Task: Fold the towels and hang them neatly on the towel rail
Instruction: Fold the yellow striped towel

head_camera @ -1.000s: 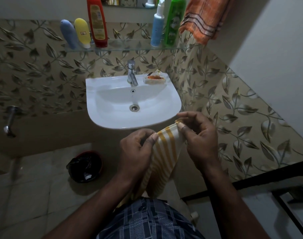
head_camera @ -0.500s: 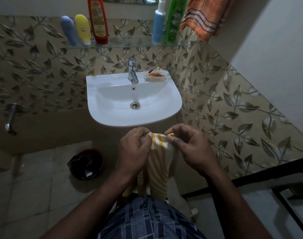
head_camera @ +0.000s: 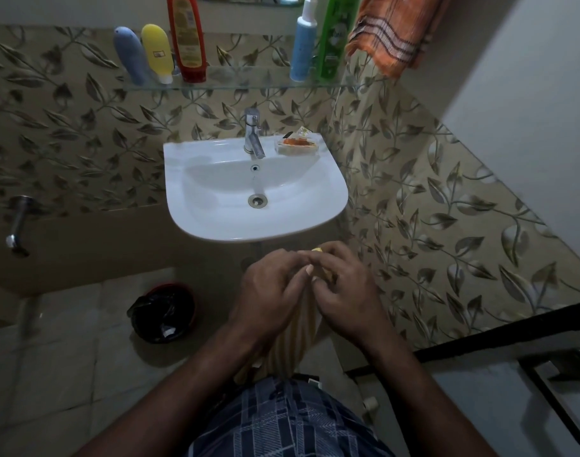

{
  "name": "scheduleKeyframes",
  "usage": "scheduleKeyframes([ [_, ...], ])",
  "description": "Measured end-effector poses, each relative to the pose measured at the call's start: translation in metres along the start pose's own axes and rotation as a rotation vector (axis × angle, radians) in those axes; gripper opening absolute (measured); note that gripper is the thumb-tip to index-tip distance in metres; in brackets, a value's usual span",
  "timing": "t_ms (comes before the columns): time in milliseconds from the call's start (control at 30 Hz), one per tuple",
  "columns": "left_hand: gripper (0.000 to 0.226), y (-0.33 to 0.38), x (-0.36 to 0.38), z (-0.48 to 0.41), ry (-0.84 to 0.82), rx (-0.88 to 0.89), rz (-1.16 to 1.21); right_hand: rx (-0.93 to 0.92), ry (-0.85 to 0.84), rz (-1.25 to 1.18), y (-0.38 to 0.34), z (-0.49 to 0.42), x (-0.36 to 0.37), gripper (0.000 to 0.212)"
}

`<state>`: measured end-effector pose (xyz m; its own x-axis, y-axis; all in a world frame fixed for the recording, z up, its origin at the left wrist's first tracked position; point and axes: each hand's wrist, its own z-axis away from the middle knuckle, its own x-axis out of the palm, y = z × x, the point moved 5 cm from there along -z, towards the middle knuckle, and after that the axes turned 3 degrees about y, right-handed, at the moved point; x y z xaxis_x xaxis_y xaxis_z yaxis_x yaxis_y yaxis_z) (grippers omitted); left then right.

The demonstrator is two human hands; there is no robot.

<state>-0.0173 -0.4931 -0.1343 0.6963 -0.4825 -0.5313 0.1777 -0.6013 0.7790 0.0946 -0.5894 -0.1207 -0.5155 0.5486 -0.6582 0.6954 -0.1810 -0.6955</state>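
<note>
– both your hands pinch the bunched top of the yellow striped towel (head_camera: 295, 341), left hand (head_camera: 269, 291) and right hand (head_camera: 344, 298) fingertip to fingertip, just below the sink (head_camera: 249, 234).
– and the cloth?
– it hangs straight down from your grip, long axis vertical, to your lap. the orange towel (head_camera: 394, 34) hangs up to your right, so i judge your right hand nearer.

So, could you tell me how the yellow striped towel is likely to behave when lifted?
Probably floppy: the yellow striped towel hangs limp below the left hand and right hand, which pinch its top. Likely light, since a pinch alone carries it. It may unfold if either grip loosens.
</note>
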Motion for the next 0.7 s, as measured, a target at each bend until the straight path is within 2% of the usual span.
scheduleKeyframes([
  [100,0.022,-0.007,0.000,0.000,-0.088,0.017,0.022,0.038,-0.182,-0.014,0.015,-0.004,-0.003,0.019],
  [167,0.018,-0.008,0.001,0.002,-0.107,-0.010,0.074,0.067,-0.178,0.034,0.024,-0.008,-0.009,0.005],
  [300,0.014,-0.013,-0.001,0.008,-0.107,-0.136,0.232,0.022,-0.056,-0.008,0.023,-0.011,-0.024,0.014],
  [433,0.016,-0.018,-0.002,0.008,-0.162,-0.127,0.233,0.053,0.053,-0.052,0.027,-0.013,-0.034,0.017],
  [533,0.008,-0.019,0.000,0.009,-0.174,-0.155,0.292,0.116,0.177,-0.091,0.034,-0.013,-0.045,0.014],
  [700,0.010,-0.013,0.005,0.007,-0.212,-0.095,0.293,0.169,0.305,-0.101,0.040,-0.016,-0.059,0.011],
])
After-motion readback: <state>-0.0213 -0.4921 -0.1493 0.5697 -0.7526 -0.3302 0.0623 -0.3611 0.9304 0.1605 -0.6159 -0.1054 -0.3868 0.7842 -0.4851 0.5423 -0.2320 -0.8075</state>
